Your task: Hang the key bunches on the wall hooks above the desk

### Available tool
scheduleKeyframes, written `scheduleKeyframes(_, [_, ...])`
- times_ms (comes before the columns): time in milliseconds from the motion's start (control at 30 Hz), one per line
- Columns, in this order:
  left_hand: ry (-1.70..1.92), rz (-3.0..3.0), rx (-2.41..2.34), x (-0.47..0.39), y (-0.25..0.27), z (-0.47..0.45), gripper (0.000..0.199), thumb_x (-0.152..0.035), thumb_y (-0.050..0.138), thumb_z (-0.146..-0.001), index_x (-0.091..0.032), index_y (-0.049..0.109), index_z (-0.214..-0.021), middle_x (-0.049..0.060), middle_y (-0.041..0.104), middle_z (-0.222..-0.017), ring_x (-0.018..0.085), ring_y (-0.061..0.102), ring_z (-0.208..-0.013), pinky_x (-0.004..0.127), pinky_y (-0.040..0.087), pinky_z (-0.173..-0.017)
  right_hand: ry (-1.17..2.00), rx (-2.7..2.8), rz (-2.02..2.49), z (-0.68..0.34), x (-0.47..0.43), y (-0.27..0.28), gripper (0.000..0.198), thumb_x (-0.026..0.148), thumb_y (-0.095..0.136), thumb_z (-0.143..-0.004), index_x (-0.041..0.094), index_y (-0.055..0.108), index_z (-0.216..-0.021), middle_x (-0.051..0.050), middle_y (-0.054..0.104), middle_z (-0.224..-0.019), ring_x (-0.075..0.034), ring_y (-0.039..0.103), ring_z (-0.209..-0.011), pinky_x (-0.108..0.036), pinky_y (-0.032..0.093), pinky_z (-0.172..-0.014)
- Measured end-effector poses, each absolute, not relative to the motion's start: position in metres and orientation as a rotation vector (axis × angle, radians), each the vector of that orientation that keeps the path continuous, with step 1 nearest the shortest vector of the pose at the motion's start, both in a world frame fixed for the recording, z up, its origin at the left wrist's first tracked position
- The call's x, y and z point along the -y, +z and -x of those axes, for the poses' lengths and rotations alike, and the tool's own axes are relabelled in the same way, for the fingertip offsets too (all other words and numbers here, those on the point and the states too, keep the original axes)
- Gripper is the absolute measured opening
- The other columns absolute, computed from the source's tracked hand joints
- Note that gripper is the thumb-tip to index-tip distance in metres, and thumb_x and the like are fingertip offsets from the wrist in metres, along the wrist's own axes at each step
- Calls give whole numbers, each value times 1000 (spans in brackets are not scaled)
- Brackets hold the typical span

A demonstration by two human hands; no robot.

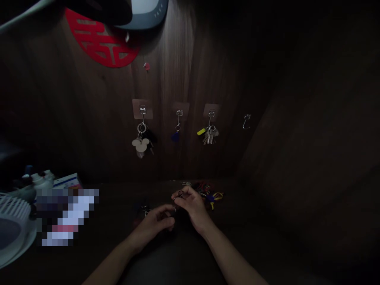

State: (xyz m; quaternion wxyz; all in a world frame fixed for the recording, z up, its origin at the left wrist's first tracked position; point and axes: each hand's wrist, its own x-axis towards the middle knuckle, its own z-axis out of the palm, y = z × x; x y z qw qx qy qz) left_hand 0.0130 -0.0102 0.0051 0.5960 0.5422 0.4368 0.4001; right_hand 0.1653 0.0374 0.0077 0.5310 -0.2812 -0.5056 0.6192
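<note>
Low in the dim cabinet, my right hand (190,204) pinches a metal key ring (179,194) between thumb and fingers. Beside it, to the left and a little lower, my left hand (157,223) is closed with curled fingers; what it holds is too dark to make out. Behind my right hand lies a pile of keys (213,197) with red, blue and yellow pieces. A smaller dark bunch of keys (145,209) rests left of my hands. On the back wall hang keys with a white mouse-shaped tag (140,145), a blue fob (175,137) and keys with a yellow tag (210,135).
A bare metal hook (247,121) is fixed at the right of the wall row. At the left stand a white fan (13,229), bottles (41,181) and a box (69,181). Above are a red paper cutout (103,49) and a cap (148,18).
</note>
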Motion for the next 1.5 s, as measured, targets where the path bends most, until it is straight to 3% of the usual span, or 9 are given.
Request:
scheduleKeyframes(167, [931,-1252,-962,9,3,-14,15,-30,64,-74,-18,64,-83,-5,56,-64,11,48,-61,25,37,-64,1415,1216,688,-165,-41,5,28,30,77,-64,21,51,-71,-2,71,-80,-17,64,-82,-31,45,-78])
scheduleKeyframes(300, [953,-1170,-868,8,0,-13,29,-39,71,-68,-17,65,-85,0,60,-82,11,48,-64,25,38,-65,1429,1208,712,-165,-39,8,29,31,76,-65,22,49,-72,-3,73,-84,-18,65,-81,-30,46,-72])
scheduleKeyframes(400, [957,-1153,-855,8,0,-13,31,-38,76,-64,-18,64,-85,-1,60,-82,10,48,-64,25,37,-65,1424,1222,707,-164,-36,10,29,30,76,-65,22,49,-71,-1,72,-81,-17,65,-78,-28,46,-69])
scheduleKeyframes(600, [972,-1196,-922,5,1,-13,28,-44,62,-77,-16,67,-77,0,62,-73,12,48,-60,26,37,-63,1366,1195,741,-162,-37,10,30,34,76,-64,21,50,-67,0,70,-75,-15,61,-67,-23,41,-55])
scheduleKeyframes(767, [971,-1144,-889,4,-3,-13,31,-42,55,-83,-14,70,-87,2,63,-72,13,51,-62,26,38,-63,1367,1089,805,-165,-42,7,31,36,75,-64,20,49,-68,0,69,-70,-10,53,-55,-19,31,-45])
scheduleKeyframes(967, [947,-1108,-877,5,-4,-12,31,-39,56,-83,-14,70,-96,2,63,-72,13,53,-63,25,39,-62,1476,979,754,-168,-45,6,29,34,74,-67,19,49,-70,0,69,-72,-6,46,-47,-16,28,-41])
scheduleKeyframes(1233, [978,-1099,-911,5,-3,-12,30,-38,62,-79,-16,70,-98,1,64,-72,12,56,-63,23,41,-59,1590,925,663,-170,-44,10,24,26,78,-62,18,61,-77,-3,71,-86,-7,54,-57,-16,38,-45])
scheduleKeyframes(1500, [992,-1125,-918,6,-5,-12,31,-38,65,-76,-16,69,-98,4,67,-78,16,62,-69,27,47,-61,1415,1032,739,-170,-46,6,23,29,77,-63,19,65,-79,-4,72,-78,-13,62,-69,-21,41,-54])
